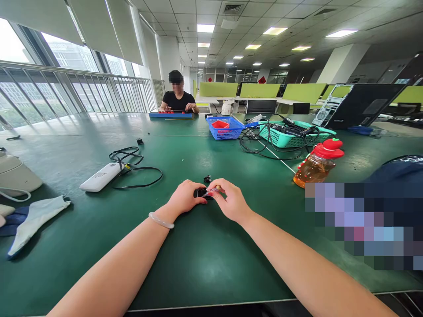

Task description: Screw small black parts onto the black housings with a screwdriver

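On the green table, my left hand [184, 197] is closed on a small black part [200, 193], thumb in front and fingers behind. My right hand [230, 200] pinches a thin tool [216, 188] with a light-coloured end; its tip points left and meets the black part. The two hands are close together, and the fingers cover much of the part. Another small black piece [207, 178] lies just beyond them. A pale bracelet [161, 220] is round my left wrist.
White power bank [101, 178] with black cable at left; cloth [39, 220] nearer. Blue basket [225, 133], teal basket [284, 140] with cables behind. Red-capped bottle [315, 167] and dark fabric [396, 176] at right. A person [178, 100] sits across with a blue tray [171, 116].
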Demonstrator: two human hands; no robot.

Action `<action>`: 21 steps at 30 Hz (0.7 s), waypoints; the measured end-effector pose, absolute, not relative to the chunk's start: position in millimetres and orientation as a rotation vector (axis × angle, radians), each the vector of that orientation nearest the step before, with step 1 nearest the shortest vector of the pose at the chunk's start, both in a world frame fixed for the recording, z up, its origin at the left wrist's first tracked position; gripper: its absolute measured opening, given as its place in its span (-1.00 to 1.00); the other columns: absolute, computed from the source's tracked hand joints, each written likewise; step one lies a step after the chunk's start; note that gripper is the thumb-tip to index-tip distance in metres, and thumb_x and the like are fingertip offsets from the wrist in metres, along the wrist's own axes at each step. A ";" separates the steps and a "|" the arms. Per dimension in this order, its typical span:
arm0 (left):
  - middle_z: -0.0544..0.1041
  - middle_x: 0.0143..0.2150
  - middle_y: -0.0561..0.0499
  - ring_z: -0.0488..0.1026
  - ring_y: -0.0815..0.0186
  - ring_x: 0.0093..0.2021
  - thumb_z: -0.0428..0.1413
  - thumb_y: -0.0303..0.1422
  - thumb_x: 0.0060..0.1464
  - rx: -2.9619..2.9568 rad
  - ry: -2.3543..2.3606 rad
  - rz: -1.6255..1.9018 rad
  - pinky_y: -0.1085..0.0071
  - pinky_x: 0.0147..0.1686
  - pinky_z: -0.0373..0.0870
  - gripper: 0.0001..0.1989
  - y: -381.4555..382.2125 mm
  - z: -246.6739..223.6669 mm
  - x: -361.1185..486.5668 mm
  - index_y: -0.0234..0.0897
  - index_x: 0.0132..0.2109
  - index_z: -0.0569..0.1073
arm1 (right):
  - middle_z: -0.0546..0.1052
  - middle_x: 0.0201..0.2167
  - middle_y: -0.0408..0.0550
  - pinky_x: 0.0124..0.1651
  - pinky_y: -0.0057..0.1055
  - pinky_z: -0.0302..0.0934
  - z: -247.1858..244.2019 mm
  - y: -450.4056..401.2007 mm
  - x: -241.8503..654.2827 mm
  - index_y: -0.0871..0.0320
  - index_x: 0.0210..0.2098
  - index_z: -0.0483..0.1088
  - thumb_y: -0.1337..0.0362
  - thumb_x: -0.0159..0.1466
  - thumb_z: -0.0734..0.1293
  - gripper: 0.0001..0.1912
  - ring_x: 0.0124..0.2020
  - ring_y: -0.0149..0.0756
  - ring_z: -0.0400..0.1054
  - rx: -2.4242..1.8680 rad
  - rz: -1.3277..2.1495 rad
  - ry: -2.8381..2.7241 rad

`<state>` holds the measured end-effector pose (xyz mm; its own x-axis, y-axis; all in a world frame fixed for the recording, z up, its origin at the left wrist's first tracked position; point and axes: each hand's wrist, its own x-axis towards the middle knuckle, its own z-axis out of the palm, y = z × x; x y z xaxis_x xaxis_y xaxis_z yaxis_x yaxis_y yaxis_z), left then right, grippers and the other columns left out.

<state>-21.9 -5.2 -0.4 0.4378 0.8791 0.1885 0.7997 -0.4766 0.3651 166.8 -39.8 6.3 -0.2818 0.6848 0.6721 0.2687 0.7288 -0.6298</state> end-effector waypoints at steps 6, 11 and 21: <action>0.62 -0.06 0.01 0.43 0.09 -0.03 0.26 -0.16 -0.05 2.469 1.468 0.532 0.20 0.01 0.37 -0.53 -5.3 -0.8 -22.0 -0.11 0.05 0.51 | 0.52 -0.30 -0.08 -0.13 -0.32 0.37 10.2 -37.9 173.5 0.04 -0.23 0.32 0.23 0.34 0.25 -0.95 -0.26 -0.30 0.44 -0.776 0.420 -1.688; 0.61 -0.04 -0.01 0.47 0.08 -0.03 0.23 -0.14 -0.01 2.475 1.476 0.539 0.18 0.02 0.39 -0.53 -6.8 -0.9 -21.5 -0.12 0.07 0.50 | 0.52 -0.32 -0.09 -0.14 -0.33 0.38 8.7 -31.4 176.4 0.05 -0.26 0.32 0.19 0.33 0.25 -0.92 -0.28 -0.30 0.45 -0.826 0.471 -1.689; 0.53 -0.02 -0.07 0.43 0.13 0.02 0.04 -0.18 0.18 2.428 1.587 0.826 0.19 0.06 0.38 -0.56 -9.5 5.4 -27.8 -0.13 0.18 0.38 | 0.55 -0.28 -0.09 -0.04 -0.25 0.39 5.2 -21.1 181.9 0.04 -0.29 0.35 0.13 0.26 0.33 -0.86 -0.18 -0.26 0.48 -0.804 0.524 -1.391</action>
<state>-27.8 -9.5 5.4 0.2989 0.8781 0.3736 0.8097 -0.4405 0.3876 181.9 -21.1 5.2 0.1346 0.7459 0.6524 0.1300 0.6394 -0.7578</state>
